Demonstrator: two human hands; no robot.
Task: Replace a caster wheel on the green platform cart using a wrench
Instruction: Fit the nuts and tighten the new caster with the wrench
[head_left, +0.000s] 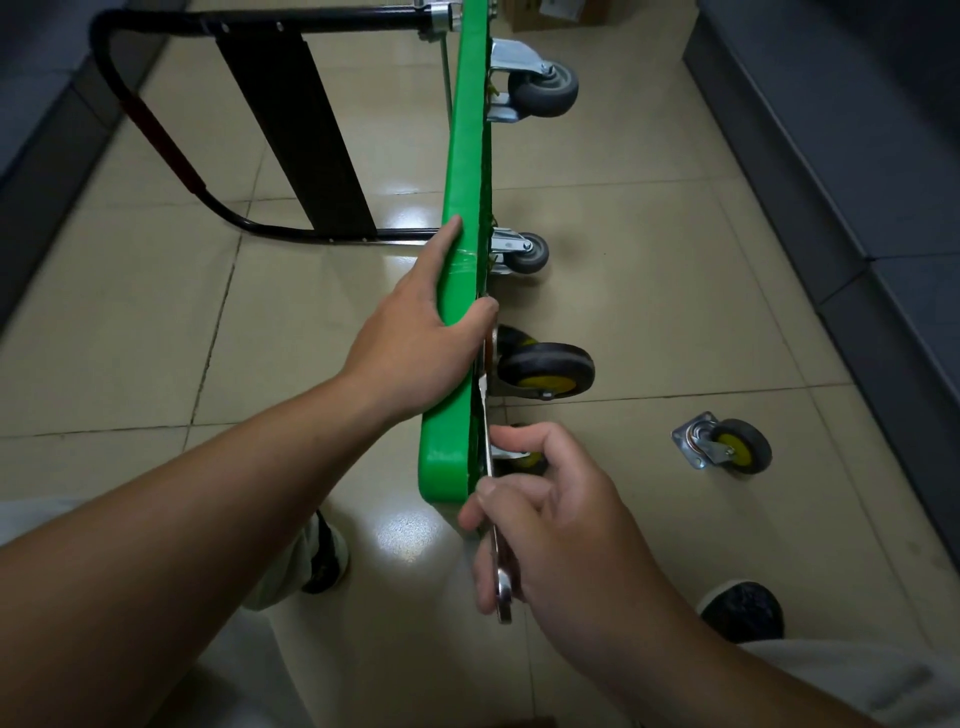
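The green platform cart (465, 156) stands on its side edge on the tiled floor, its underside facing right. My left hand (421, 332) grips the top edge of the deck, thumb over the right side. My right hand (550, 525) holds a silver wrench (501, 582) that runs up along the underside toward a black caster with a yellow hub (545, 370). A second yellow-hubbed caster (524, 460) is mostly hidden behind my right fingers. A loose caster with its mounting plate (724, 447) lies on the floor to the right.
Two grey casters (545, 85) (527, 253) sit on the far end of the underside. The black folded handle (249, 130) lies on the floor to the left. Dark cabinets (857, 156) line the right side. My shoes (743, 610) stand near the cart's close end.
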